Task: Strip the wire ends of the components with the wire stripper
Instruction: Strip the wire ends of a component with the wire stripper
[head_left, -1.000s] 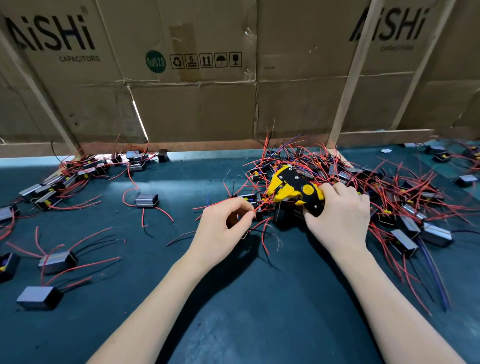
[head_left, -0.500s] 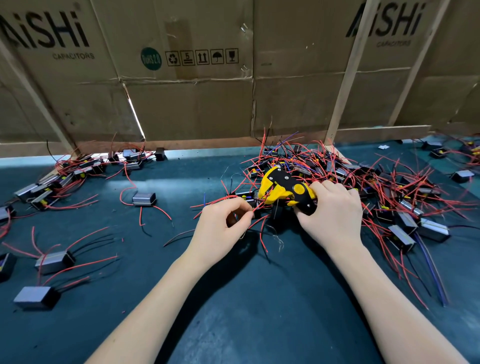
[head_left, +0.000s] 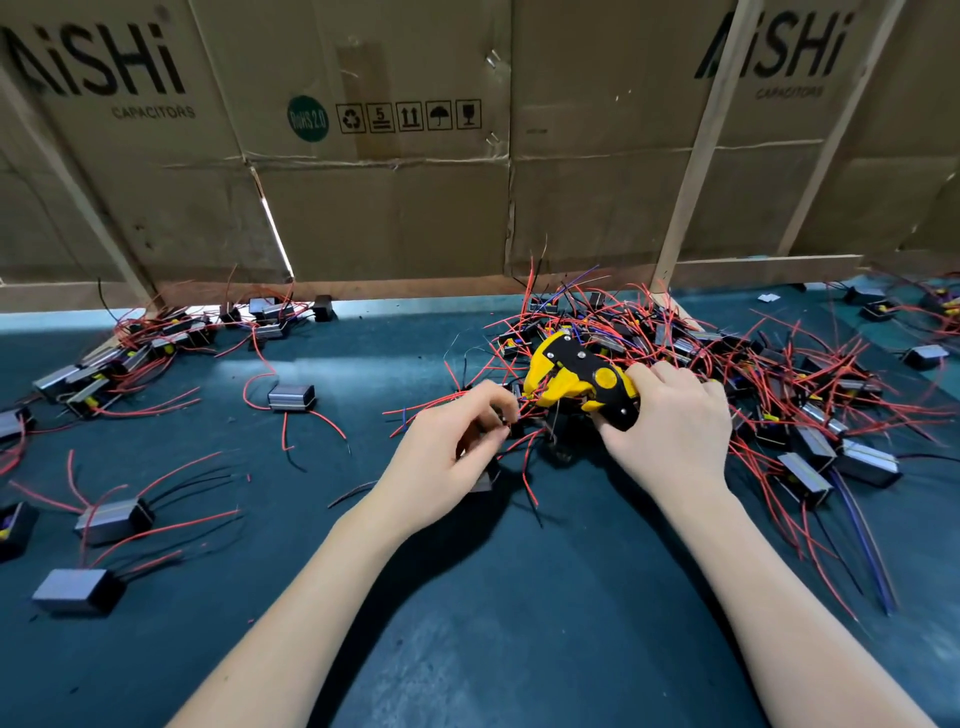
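My right hand (head_left: 670, 431) grips the handles of a yellow and black wire stripper (head_left: 576, 379), whose jaws point left. My left hand (head_left: 447, 457) pinches a small black component (head_left: 485, 480) with red wires just left of the jaws; most of the component is hidden under my fingers. Its red wire ends reach toward the stripper's jaws; whether one is in the jaws I cannot tell. Behind and right of the stripper lies a big tangled pile of components (head_left: 727, 374) with red, black and blue wires.
Loose grey-black components lie on the dark green mat (head_left: 467, 623): one (head_left: 291, 397) at centre left, several (head_left: 114, 519) at the left edge, a heap (head_left: 145, 343) at the far left. A cardboard wall (head_left: 395, 208) with wooden struts closes the back.
The view shifted slightly. My left hand's fingers have edged closer to the stripper's jaws with the component. My right hand keeps its grip on the stripper.
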